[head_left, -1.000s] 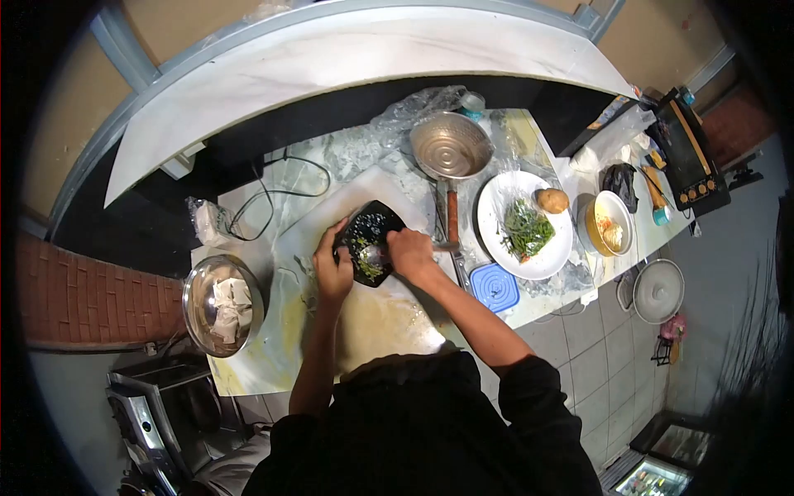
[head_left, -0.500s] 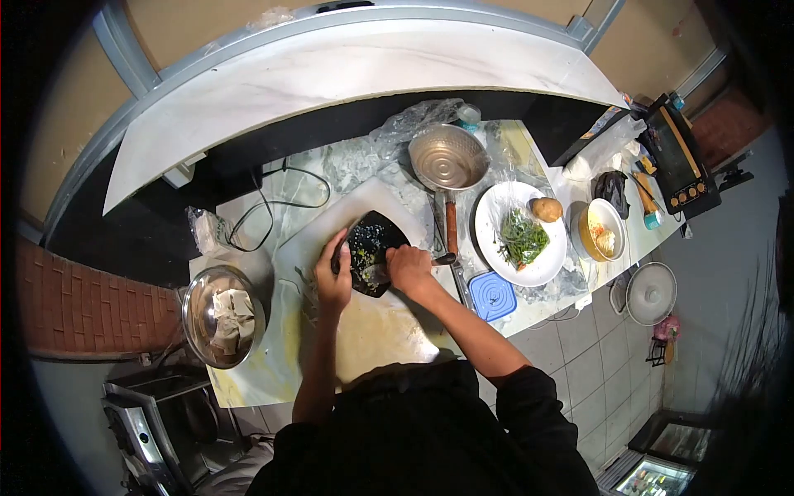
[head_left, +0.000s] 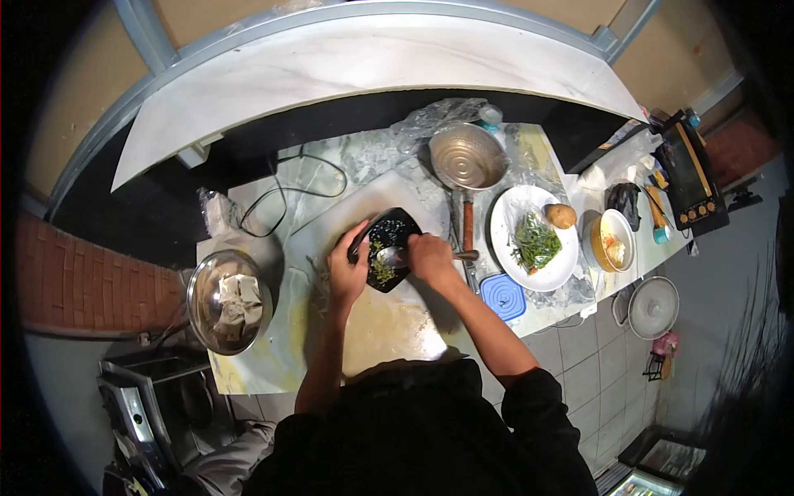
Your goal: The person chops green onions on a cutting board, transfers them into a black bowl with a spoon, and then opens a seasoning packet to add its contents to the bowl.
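A black angular bowl (head_left: 394,223) with chopped green bits inside is tipped over the white cutting board (head_left: 364,202). My left hand (head_left: 346,269) grips its left side, thumb over the rim. My right hand (head_left: 432,258) is closed around a spoon (head_left: 394,258) whose metal end dips into the bowl among the bits. The end of a dark handle (head_left: 466,255) sticks out on the right of that hand.
To the right are a saucepan (head_left: 467,157), a white plate (head_left: 538,277) with greens and a potato (head_left: 561,217), a blue lid (head_left: 503,298) and a yellow-white bowl (head_left: 614,240). On the left stand a glass bowl (head_left: 198,302) with pale pieces and a black cord (head_left: 281,194).
The whole view has shifted, moving things rightward in the picture. My right hand has moved the spoon slightly within the bowl, and more green bits show near its lower side.
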Tool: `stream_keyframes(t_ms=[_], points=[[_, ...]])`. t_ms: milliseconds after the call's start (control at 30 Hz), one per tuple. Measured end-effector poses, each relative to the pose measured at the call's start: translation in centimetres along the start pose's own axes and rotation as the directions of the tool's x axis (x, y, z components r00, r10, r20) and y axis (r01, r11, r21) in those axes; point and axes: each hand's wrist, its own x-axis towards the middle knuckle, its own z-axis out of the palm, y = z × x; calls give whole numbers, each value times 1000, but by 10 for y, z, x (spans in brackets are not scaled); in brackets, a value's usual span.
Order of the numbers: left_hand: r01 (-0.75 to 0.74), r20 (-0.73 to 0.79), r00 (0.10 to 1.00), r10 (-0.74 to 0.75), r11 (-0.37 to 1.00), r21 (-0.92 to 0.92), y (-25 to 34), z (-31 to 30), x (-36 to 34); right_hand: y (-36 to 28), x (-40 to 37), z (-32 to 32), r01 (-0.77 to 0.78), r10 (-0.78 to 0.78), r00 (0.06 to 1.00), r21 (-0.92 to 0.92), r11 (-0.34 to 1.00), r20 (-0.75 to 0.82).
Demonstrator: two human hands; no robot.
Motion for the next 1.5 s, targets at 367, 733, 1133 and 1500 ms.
stream_keyframes(t_ms=[367,733,1133,1500], points=[[0,29,1000,0,1000,3,1,-4,3,-4,10,-1,-40,39,996,4,999,74],[-45,38,998,42,997,63,-1,-8,8,-8,-12,-14,-66,65,998,168,984,16],[-36,63,998,30,996,84,2,-6,5,-12,-3,-3,-105,100,994,136,985,41],[22,-8,1000,-21,999,44,-3,-7,7,-18,7,-1,-59,55,998,169,984,31]])
